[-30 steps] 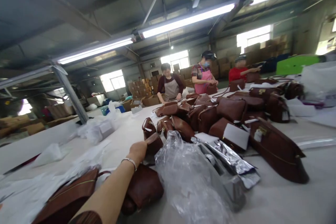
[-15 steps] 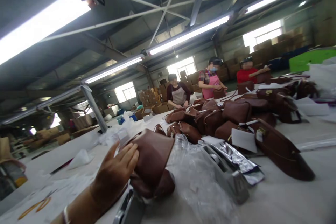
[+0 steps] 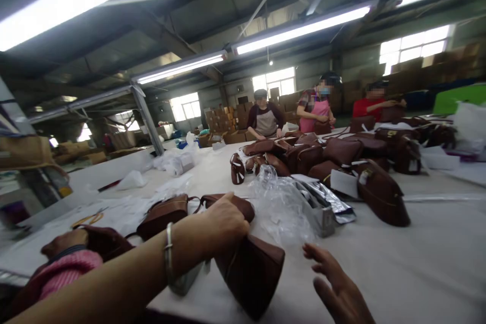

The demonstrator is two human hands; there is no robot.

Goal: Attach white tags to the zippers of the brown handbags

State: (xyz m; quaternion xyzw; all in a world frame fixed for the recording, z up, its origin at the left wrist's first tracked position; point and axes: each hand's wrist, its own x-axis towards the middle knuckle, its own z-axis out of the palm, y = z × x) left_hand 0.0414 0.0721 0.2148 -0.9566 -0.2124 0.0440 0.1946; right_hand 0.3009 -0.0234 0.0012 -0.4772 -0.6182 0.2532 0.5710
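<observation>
L hand [image 3: 224, 223] closed over the top edge of a small dark-brown leather-look handbag [image 3: 250, 273], fingers wrapped down over the opening, thumb side hidden. Silver bangle [image 3: 168, 253] on that wrist. Bag stands upright on the white counter [image 3: 417, 263], near edge, just in front of the person, base down, tilted a bit toward cam.

R hand [image 3: 337, 288] open, palm up-ish, fingers spread, holding nothing; hovers just right of the bag, not touching.

Handling, my read: bag looks light, semi-stiff. Panels hold shape but top rim gives under the grip. Surface smooth, slight sheen, so prob. a bit slippery; pinch alone may slide. Best hold = top rim where L hand is, or support under base w/ the free hand. Not fragile, but scuffs would show on that finish.

Around it: second brown handbag w/ thin strap [image 3: 163, 215] lying flat just behind L wrist. Another person's hand in pink knit sleeve [image 3: 63, 268] at far left, resting on a further brown bag; not the wearer's. Crumpled clear plastic wrap [image 3: 281, 207] behind the held bag, beside a grey metal box w/ foil sheets [image 3: 322, 207]. Heap of matching brown bags [image 3: 341, 154] mid-counter. Three workers [image 3: 266, 119] at far side, busy w/ bags.
</observation>
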